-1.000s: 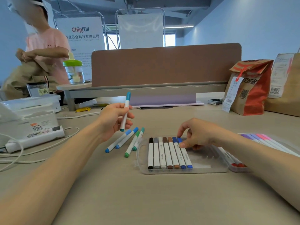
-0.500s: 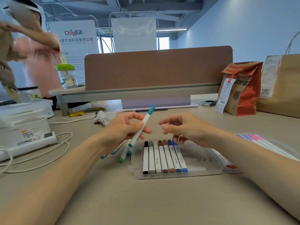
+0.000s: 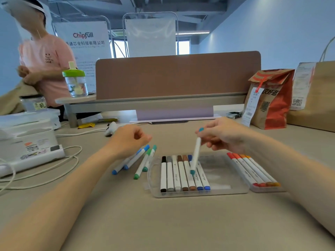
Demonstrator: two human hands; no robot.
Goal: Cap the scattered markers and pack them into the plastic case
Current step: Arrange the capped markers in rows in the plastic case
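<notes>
Over the left half of the plastic case (image 3: 226, 192), the right grip (image 3: 223, 136) pinches a teal marker (image 3: 196, 153) near its upper end, fingers curled round the barrel; the marker stands almost upright, slightly tilted, its lower teal cap at the blue markers in the row, though whether it touches them or hangs just above I cannot tell; seven capped markers (image 3: 178, 175) lie side by side in the case, black, grey, white, two browns and two blues; the left grip (image 3: 127, 142) hovers to the left, fingers loosely curled and clamped on nothing, above four loose markers (image 3: 142, 164), two blue and two green, lying on the worktop (image 3: 163, 223) just beside the case; a second tray (image 3: 268, 189) of red, orange and yellow markers sits just beside the case's right edge.
</notes>
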